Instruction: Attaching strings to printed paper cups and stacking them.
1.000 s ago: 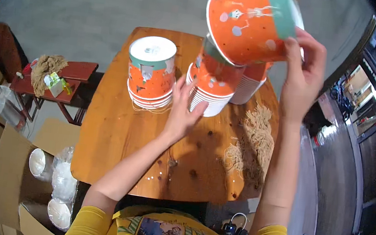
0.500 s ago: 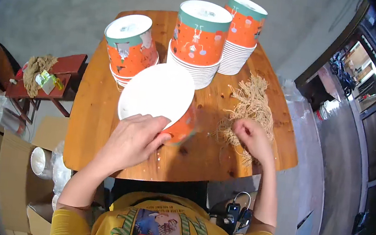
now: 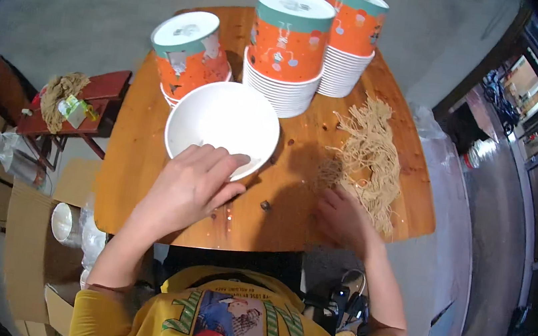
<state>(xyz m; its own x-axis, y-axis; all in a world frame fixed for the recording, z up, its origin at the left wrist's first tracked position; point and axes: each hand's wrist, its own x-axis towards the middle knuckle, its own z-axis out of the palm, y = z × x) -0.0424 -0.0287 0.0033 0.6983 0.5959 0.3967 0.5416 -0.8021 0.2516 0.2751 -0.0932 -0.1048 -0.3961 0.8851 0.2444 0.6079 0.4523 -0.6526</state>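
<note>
My left hand [image 3: 193,182] grips the near rim of a paper bucket [image 3: 220,125], with the fingers over the edge and the thumb outside. Its wide mouth faces up, showing a white inside. On the right, my right hand [image 3: 345,219] is low at the near end of a bundle of tan strings [image 3: 374,157]. Its fingers are curled together, and whatever they may hold cannot be made out. A loose tangle of thin string [image 3: 331,172] lies just beyond the fingertips.
Upside-down orange and green paper buckets stand in a left stack [image 3: 191,64], a middle stack [image 3: 289,43] and a right stack [image 3: 354,24] on the wooden table [image 3: 288,231]. A red bench [image 3: 107,91] with more string stands left, above a cardboard box [image 3: 32,240].
The bucket in my left hand has tipped from slanted to mouth-up. My right hand has come down toward the near edge, from over the strings to their near end.
</note>
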